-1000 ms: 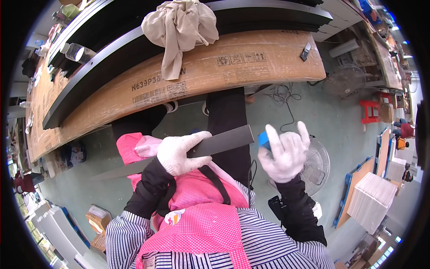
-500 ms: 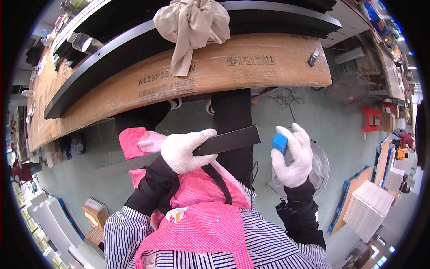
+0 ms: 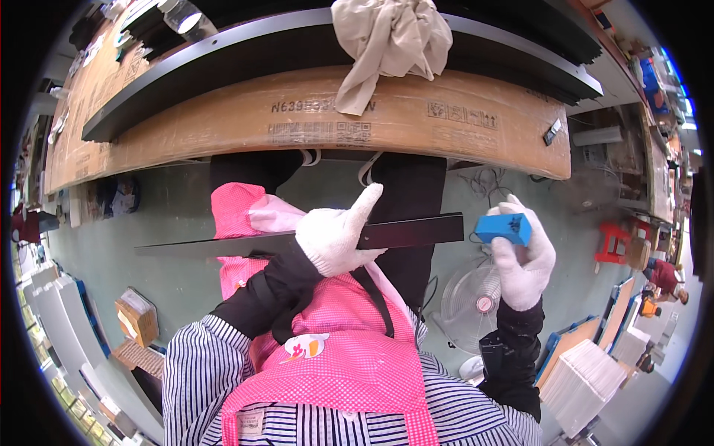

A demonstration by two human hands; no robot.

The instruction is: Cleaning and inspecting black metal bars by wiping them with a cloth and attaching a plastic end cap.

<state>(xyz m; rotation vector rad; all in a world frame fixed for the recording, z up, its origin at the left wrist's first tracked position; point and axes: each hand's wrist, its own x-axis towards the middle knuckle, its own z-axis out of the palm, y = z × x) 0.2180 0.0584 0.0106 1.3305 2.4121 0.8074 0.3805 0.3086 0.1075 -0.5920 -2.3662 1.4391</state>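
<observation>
In a white knit glove, my left hand (image 3: 335, 236) grips a long black metal strip (image 3: 416, 232) across my lap, its thumb raised off the bar. The strip has a small hole beside my fingers and tapers away to the left. My right hand (image 3: 526, 260), gloved too, pinches a small blue block (image 3: 503, 228) with a dark smudge on one end. The block is held beyond the right end of the strip, apart from it. A beige cloth (image 3: 390, 48) lies bunched over black bars (image 3: 260, 93) on the long cardboard box ahead of me.
The wrapped cardboard box (image 3: 238, 137) spans the space ahead, with a utility knife (image 3: 552, 132) at its right end. A clear plastic bottle (image 3: 186, 18) lies far left. A standing fan (image 3: 476, 301) is on the floor at right, near a red stool (image 3: 612, 244) and stacked white sheets (image 3: 584, 386).
My right hand has turned, showing more of the blue block and its smudged end. My left thumb has lifted from the strip. The whole view has shifted, with the box appearing further right.
</observation>
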